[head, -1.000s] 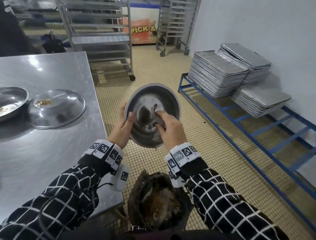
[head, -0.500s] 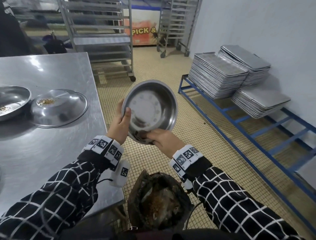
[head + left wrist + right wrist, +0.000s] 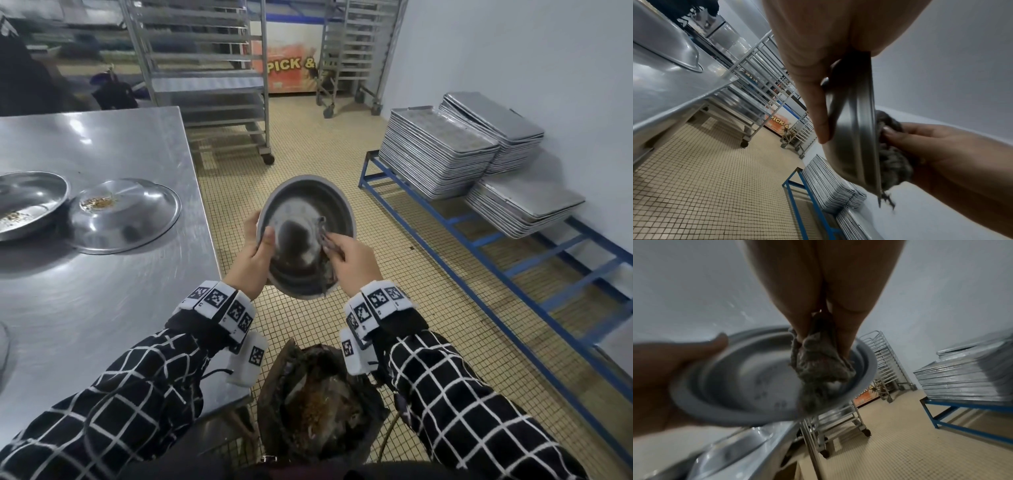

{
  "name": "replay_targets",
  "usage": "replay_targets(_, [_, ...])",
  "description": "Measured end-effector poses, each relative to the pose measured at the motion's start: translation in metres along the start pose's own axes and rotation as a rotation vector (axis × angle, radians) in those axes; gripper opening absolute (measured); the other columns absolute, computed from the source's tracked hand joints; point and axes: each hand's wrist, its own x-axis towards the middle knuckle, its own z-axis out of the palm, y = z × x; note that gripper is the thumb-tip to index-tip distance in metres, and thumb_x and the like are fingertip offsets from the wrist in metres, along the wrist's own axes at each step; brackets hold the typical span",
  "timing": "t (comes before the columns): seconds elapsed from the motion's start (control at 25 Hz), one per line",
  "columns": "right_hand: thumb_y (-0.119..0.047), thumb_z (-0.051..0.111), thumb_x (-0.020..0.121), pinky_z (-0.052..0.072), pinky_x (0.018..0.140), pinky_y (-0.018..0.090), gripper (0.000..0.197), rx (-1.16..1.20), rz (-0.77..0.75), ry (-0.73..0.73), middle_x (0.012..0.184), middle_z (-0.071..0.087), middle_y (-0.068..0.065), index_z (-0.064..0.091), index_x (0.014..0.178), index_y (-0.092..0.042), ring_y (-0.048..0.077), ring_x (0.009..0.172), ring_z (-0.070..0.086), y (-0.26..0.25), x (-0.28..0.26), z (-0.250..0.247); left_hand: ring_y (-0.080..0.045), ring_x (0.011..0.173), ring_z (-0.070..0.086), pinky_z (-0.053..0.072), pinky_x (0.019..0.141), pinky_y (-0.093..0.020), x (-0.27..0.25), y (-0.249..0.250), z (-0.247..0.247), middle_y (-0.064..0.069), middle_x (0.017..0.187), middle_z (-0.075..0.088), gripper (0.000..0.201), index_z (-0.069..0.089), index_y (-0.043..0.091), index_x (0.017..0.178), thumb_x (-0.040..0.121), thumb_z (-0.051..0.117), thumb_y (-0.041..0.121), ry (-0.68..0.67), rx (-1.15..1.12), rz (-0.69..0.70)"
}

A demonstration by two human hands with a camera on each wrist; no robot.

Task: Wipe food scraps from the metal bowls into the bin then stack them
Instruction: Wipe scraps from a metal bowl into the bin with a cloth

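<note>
My left hand (image 3: 255,255) grips the left rim of a metal bowl (image 3: 301,219), tilted towards me above the bin (image 3: 318,407). My right hand (image 3: 349,260) pinches a grey rag (image 3: 818,363) and presses it against the bowl's inner right side. The bowl (image 3: 748,379) shows a wiped inside in the right wrist view. From the left wrist view I see the bowl (image 3: 855,123) edge-on, the rag (image 3: 892,155) behind it. The dark bin holds brown scraps. On the steel table (image 3: 102,308) lie an upturned bowl (image 3: 125,216) with crumbs on it and another bowl (image 3: 27,202) with scraps.
Stacks of metal trays (image 3: 438,154) sit on a blue low rack (image 3: 513,274) along the right wall. Wheeled tray racks (image 3: 205,78) stand at the back. The floor (image 3: 325,144) is small beige tiles. A dark-clothed person (image 3: 20,78) is at the far left.
The right hand with the rag slid from the bowl's middle down to its lower rim, then back up to the inner right side. The bowl tilted slightly; the left hand kept its grip.
</note>
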Motion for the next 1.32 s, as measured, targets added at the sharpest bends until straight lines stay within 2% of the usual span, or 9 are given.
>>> replay_targets(0.28, [-0.020, 0.048, 0.095, 0.041, 0.103, 0.034, 0.031, -0.245, -0.232, -0.366, 0.122, 0.056, 0.003, 0.057, 0.125, -0.013, 0.018, 0.110, 0.052, 0.001, -0.023, 0.028, -0.010, 0.117, 0.037, 0.040, 0.090, -0.021, 0.000, 0.000, -0.002, 0.008, 0.125, 0.032, 0.053, 0.009, 0.019, 0.151, 0.103, 0.024, 0.035, 0.101, 0.005, -0.017])
replay_targets(0.44, [-0.048, 0.051, 0.089, 0.036, 0.103, 0.036, 0.049, -0.454, -0.345, -0.287, 0.124, 0.051, -0.002, 0.047, 0.130, -0.021, 0.016, 0.116, 0.044, 0.008, -0.045, 0.042, -0.012, 0.100, 0.052, 0.043, 0.070, -0.008, -0.001, -0.010, -0.003, 0.006, 0.115, 0.047, 0.048, 0.028, 0.018, 0.143, 0.102, 0.024, 0.042, 0.215, -0.015, -0.075])
replay_targets(0.56, [-0.031, 0.053, 0.088, 0.043, 0.092, 0.035, 0.027, -0.465, -0.456, 0.025, 0.108, 0.061, -0.001, 0.055, 0.113, -0.020, 0.020, 0.104, 0.056, 0.022, -0.057, 0.050, -0.029, 0.113, 0.055, 0.047, 0.094, -0.045, -0.001, -0.016, 0.000, -0.003, 0.133, 0.049, 0.068, 0.019, 0.042, 0.142, 0.084, 0.030, 0.075, 0.221, -0.097, -0.236])
replay_targets(0.64, [-0.026, 0.050, 0.087, 0.043, 0.088, 0.032, 0.018, -0.382, -0.522, 0.119, 0.099, 0.062, -0.004, 0.051, 0.105, -0.024, 0.019, 0.097, 0.057, 0.029, -0.052, 0.041, -0.035, 0.100, 0.063, 0.054, 0.081, -0.058, -0.005, -0.013, 0.004, -0.007, 0.123, 0.053, 0.054, 0.021, 0.045, 0.139, 0.091, 0.042, 0.059, 0.214, -0.194, -0.264])
replay_targets(0.72, [-0.024, 0.051, 0.089, 0.043, 0.088, 0.034, 0.013, -0.281, -0.535, 0.098, 0.097, 0.061, -0.006, 0.050, 0.102, -0.025, 0.017, 0.096, 0.053, 0.028, -0.044, 0.021, -0.026, 0.105, 0.057, 0.051, 0.091, -0.049, -0.009, -0.008, 0.007, 0.000, 0.125, 0.046, 0.059, 0.013, 0.041, 0.144, 0.096, 0.047, 0.030, 0.206, -0.161, -0.162])
replay_targets(0.8, [-0.029, 0.045, 0.093, 0.044, 0.084, 0.031, 0.011, -0.195, -0.555, 0.072, 0.092, 0.056, -0.009, 0.052, 0.098, -0.023, 0.013, 0.091, 0.051, 0.024, -0.036, -0.002, -0.010, 0.118, 0.042, 0.035, 0.103, -0.037, -0.012, -0.009, 0.004, 0.004, 0.139, 0.033, 0.055, 0.020, 0.031, 0.145, 0.096, 0.045, 0.035, 0.167, 0.005, 0.023])
replay_targets(0.92, [-0.030, 0.040, 0.094, 0.043, 0.079, 0.020, 0.027, -0.162, -0.455, 0.067, 0.095, 0.051, -0.009, 0.059, 0.100, -0.011, 0.010, 0.089, 0.051, 0.023, -0.025, -0.030, -0.008, 0.102, 0.053, 0.040, 0.091, -0.030, -0.011, -0.013, -0.007, 0.006, 0.116, 0.055, 0.035, 0.053, 0.025, 0.110, 0.093, 0.035, 0.051, 0.050, 0.226, 0.207])
replay_targets(1.04, [-0.026, 0.041, 0.099, 0.040, 0.076, 0.017, 0.024, -0.143, -0.328, 0.139, 0.095, 0.052, -0.006, 0.058, 0.100, -0.009, 0.010, 0.087, 0.052, 0.031, -0.015, -0.035, -0.012, 0.073, 0.055, 0.043, 0.070, -0.028, -0.006, -0.010, -0.009, 0.006, 0.078, 0.058, 0.020, 0.051, 0.032, 0.082, 0.099, 0.043, 0.028, -0.004, 0.359, 0.236])
replay_targets(1.32, [-0.022, 0.047, 0.097, 0.048, 0.085, 0.020, 0.029, 0.042, -0.056, 0.474, 0.111, 0.054, 0.004, 0.054, 0.117, -0.003, 0.012, 0.098, 0.051, 0.038, -0.023, -0.008, -0.019, 0.073, 0.055, 0.044, 0.071, -0.029, -0.002, -0.017, 0.001, -0.005, 0.078, 0.060, 0.026, 0.058, 0.019, 0.085, 0.100, 0.041, 0.032, 0.125, 0.220, 0.105])
